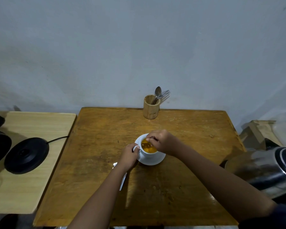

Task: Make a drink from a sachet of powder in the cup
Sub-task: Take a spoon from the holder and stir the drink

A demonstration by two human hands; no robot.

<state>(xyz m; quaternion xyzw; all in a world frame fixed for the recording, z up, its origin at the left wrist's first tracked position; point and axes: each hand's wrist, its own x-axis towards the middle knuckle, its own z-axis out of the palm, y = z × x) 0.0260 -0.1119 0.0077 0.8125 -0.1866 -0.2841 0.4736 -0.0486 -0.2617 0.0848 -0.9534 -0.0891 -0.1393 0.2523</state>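
At frame centre, on a worn brown table (180, 162) against a grey wall (139, 47), the left hand (128, 156) pinches the cup (149, 153) handle; the right hand (162, 141) grips a spoon (146, 144) in orange liquid.

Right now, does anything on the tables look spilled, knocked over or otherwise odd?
Nothing looks spilled. The cup sits upright on its saucer, orange drink inside, left hand on the handle, right hand stirring. One oddity: the kettle stands at the right, away from its base on the left table.
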